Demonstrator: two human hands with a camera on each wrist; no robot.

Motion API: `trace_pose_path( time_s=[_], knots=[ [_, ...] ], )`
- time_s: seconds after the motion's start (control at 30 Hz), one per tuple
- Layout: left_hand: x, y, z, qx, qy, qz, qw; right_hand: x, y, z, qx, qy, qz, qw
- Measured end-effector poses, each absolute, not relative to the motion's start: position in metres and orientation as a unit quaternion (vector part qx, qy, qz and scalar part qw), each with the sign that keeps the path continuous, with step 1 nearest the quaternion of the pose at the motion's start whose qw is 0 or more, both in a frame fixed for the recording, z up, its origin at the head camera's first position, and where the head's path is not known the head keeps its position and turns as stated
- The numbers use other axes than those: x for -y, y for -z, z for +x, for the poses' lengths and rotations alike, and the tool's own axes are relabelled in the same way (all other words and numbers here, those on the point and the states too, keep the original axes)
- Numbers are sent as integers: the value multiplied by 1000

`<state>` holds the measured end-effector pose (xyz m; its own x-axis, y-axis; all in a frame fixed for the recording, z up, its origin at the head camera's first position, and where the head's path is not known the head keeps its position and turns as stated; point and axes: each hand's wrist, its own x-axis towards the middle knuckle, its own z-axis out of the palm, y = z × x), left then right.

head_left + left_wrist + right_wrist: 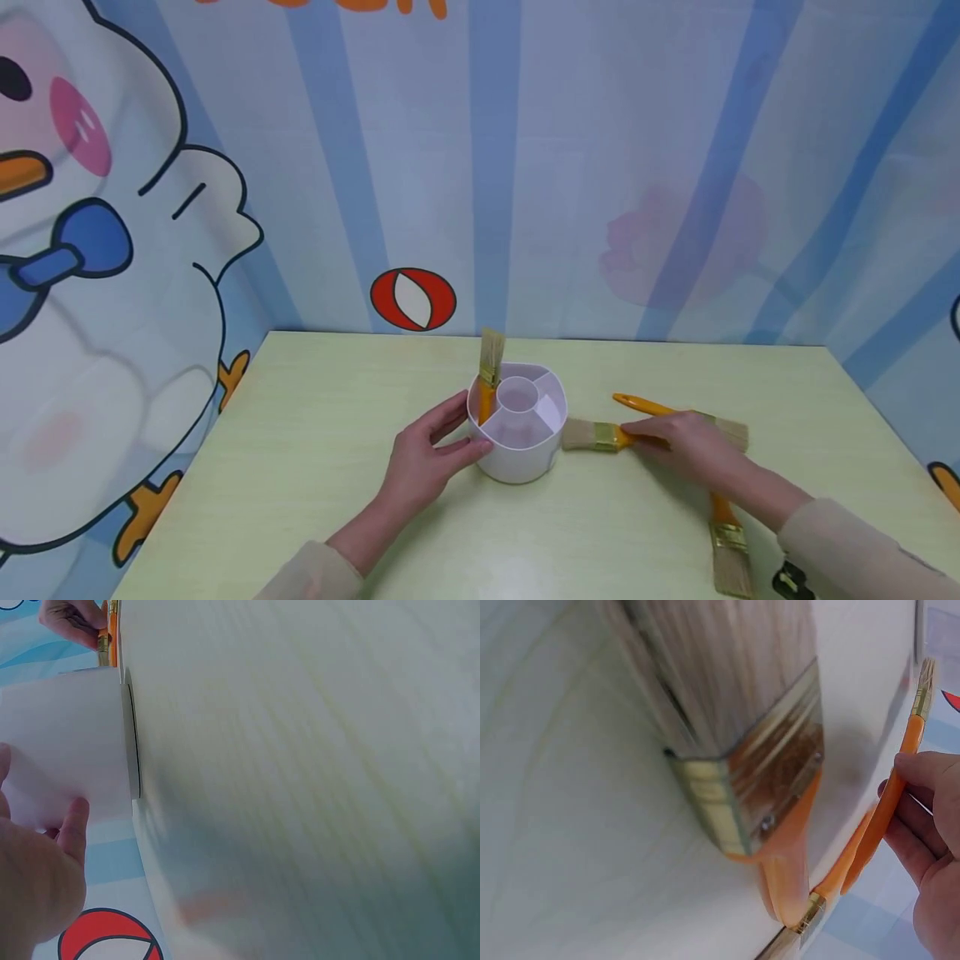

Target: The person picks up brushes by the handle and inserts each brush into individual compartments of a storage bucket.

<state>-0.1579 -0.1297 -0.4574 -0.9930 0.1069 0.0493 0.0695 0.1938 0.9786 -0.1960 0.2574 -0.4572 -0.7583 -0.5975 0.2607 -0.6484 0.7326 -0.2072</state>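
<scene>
A white divided holder (517,462) with a round centre cup stands on the table, and one paintbrush (490,367) is upright in its left compartment, bristles up. My left hand (431,454) holds the holder's left side, thumb in front; in the left wrist view the thumb (73,829) lies against its white wall. With the fingers of my right hand (690,446) I pinch the orange handle of a second paintbrush (592,435), its bristles pointing left close to the holder. The right wrist view shows this handle (892,795) between thumb and fingers.
Behind my right hand lies another paintbrush (645,405), bristles to the right. Nearer the front, a paintbrush (729,550) lies with its bristles toward me; it looms large in the right wrist view. A printed backdrop (555,167) rises behind the pale table (337,400).
</scene>
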Motion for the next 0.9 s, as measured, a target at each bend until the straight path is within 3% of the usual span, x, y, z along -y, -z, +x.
trace_pose_path(
  time_s=[0.27, 0.9],
  knots=[
    [130, 457, -157, -769, -636, 57, 18, -260, 440, -190, 920, -252, 284, 93],
    [129, 456, -157, -763, -643, 56, 15, -212, 395, -187, 834, -527, 163, 2]
  ],
)
